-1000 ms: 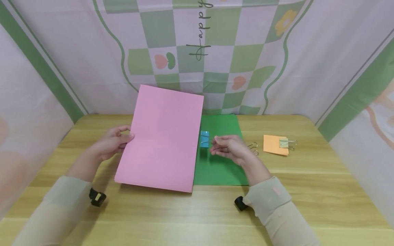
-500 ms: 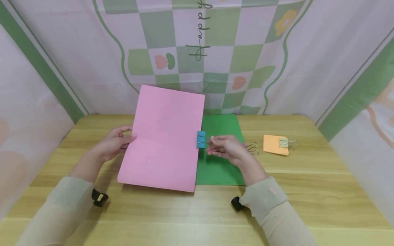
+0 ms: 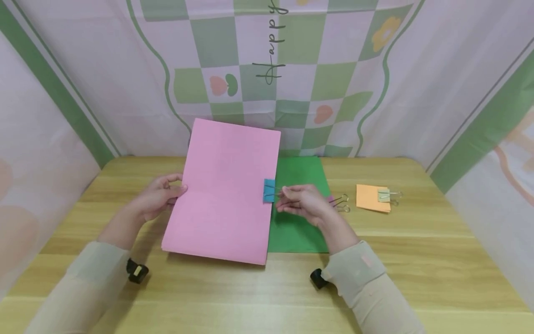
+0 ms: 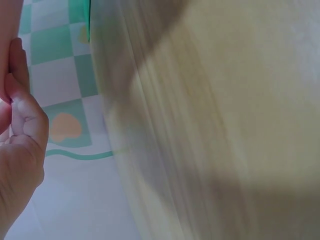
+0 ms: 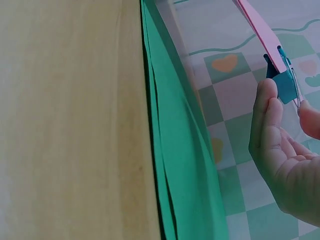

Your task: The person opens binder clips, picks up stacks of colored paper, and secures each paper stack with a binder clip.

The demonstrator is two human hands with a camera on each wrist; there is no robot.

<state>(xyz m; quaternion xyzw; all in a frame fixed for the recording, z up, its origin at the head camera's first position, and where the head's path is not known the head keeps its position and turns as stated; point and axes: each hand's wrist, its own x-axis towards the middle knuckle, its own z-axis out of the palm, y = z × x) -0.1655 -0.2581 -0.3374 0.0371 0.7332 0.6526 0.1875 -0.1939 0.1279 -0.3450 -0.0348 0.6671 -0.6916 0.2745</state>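
Observation:
My left hand [image 3: 156, 198] pinches the left edge of a stack of pink paper [image 3: 221, 195], which it holds tilted above the table. At the paper's right edge, my right hand [image 3: 306, 204] pinches the wire handles of a blue binder clip [image 3: 269, 191]. In the right wrist view, the clip [image 5: 286, 87] sits over the edge of the pink paper [image 5: 260, 30], with fingers and thumb on its two handles. The left wrist view shows my left hand [image 4: 25, 135] at the pink paper [image 4: 6, 45]; the fingers behind the sheets are partly hidden.
Green paper [image 3: 298, 232] lies on the wooden table [image 3: 250, 297], partly under the pink stack. Another binder clip's handles [image 3: 341, 204] stick out at its right edge. Farther right are orange notes [image 3: 367, 197] with a pale green binder clip [image 3: 384, 195]. A patterned curtain [image 3: 321, 83] stands behind.
The blue binder clip has moved left with my right hand, from beside the pink paper onto its right edge. The pink paper and left hand have shifted slightly right.

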